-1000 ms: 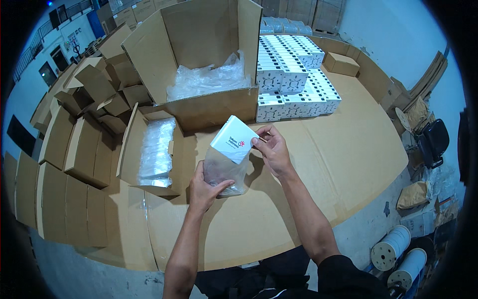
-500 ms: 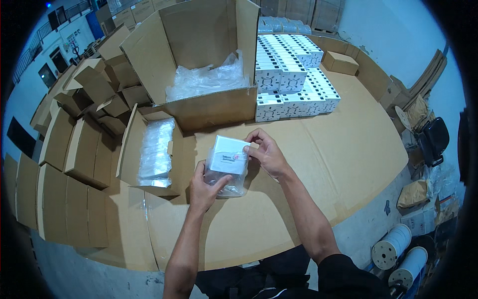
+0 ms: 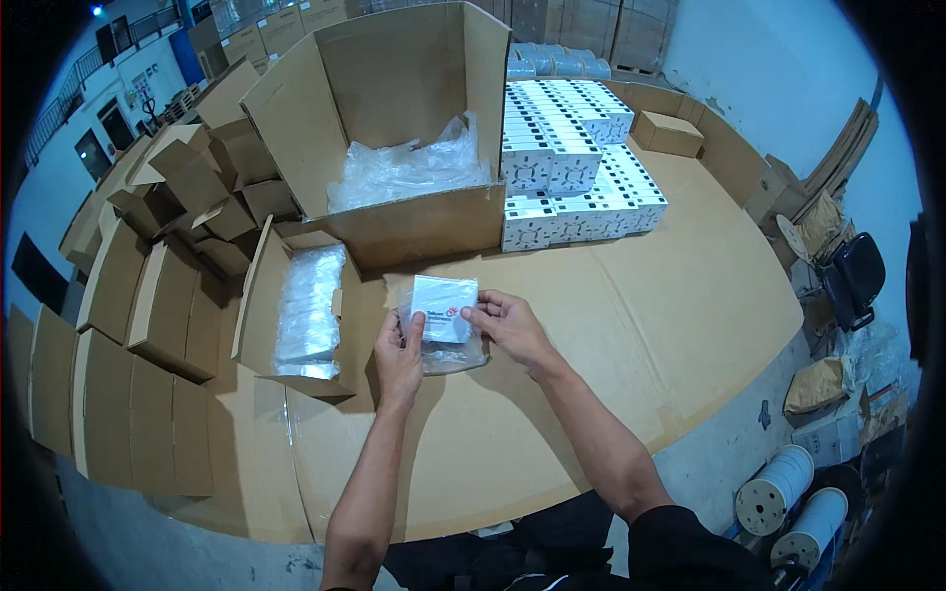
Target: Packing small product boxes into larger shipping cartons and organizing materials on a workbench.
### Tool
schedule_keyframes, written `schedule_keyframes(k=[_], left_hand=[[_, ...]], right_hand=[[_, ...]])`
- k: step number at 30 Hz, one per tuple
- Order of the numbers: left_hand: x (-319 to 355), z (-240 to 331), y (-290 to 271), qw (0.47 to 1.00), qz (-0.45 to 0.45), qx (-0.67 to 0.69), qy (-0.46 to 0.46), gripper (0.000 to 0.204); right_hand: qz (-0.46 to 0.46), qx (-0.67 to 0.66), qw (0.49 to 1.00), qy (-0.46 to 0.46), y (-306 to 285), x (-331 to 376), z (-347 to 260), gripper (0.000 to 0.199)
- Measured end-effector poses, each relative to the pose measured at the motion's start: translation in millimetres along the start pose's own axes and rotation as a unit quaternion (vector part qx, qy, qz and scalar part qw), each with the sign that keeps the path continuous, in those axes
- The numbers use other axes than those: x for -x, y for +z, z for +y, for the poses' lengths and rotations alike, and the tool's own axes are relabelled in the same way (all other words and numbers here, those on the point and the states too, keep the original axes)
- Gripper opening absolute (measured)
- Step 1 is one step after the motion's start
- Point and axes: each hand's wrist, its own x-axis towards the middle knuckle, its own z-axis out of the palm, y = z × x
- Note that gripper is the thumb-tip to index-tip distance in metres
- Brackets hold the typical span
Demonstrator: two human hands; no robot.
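Observation:
Between my hands is a flat white square box [image 3: 439, 295] with a printed logo on its face. Clear plastic bag film [image 3: 455, 361] lies around and below it; how far the bag covers the box I cannot tell. My left hand [image 3: 399, 366] grips the left edge, thumb on the front face. My right hand [image 3: 512, 328] pinches the right edge between thumb and fingers. Just left of my hands, an open carton [image 3: 253, 305] holds a row of plastic-wrapped pieces [image 3: 310, 313].
A large open cardboard box [image 3: 424, 231] with crumpled clear plastic bags [image 3: 409, 169] stands behind. Stacked white printed boxes [image 3: 581, 202] are at its right, a small closed carton [image 3: 668, 134] farther back. Brown cartons [image 3: 138, 414] crowd the left. Cable spools [image 3: 777, 488] sit on the floor at right.
My right hand has moved from the box's upper corner down to its right side. My left thumb has shifted up onto the box's face. The box has moved slightly left.

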Motion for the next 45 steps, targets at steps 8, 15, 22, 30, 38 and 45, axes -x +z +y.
schedule_keyframes(k=[8,15,22,30,38,45], left_hand=[[1.0,-0.3,1.5,0.999,-0.025,-0.026,0.023,0.034],[5.1,1.6,0.6,0.999,0.017,-0.022,0.042,0.036],[8.7,17.4,-2.4,0.998,-0.003,0.023,0.057,0.036],[8.9,26.6,5.5,0.995,-0.057,0.059,0.058,0.035],[-0.7,18.1,-12.4,0.992,-0.117,0.012,0.038,0.02],[6.4,29.4,-8.5,0.999,-0.035,0.017,-0.032,0.014]], right_hand=[[0.053,-0.167,0.982,-0.065,9.2,-8.6,25.6,0.026],[0.036,-0.178,0.982,-0.061,17.4,0.0,14.8,0.029],[-0.003,-0.157,0.982,-0.104,15.4,5.8,4.7,0.029],[-0.005,-0.087,0.99,-0.109,12.1,7.7,-7.1,0.031],[-0.085,0.08,0.981,-0.155,-14.9,2.3,-1.6,0.023],[-0.059,0.026,0.992,-0.109,-9.4,2.4,-1.6,0.015]])
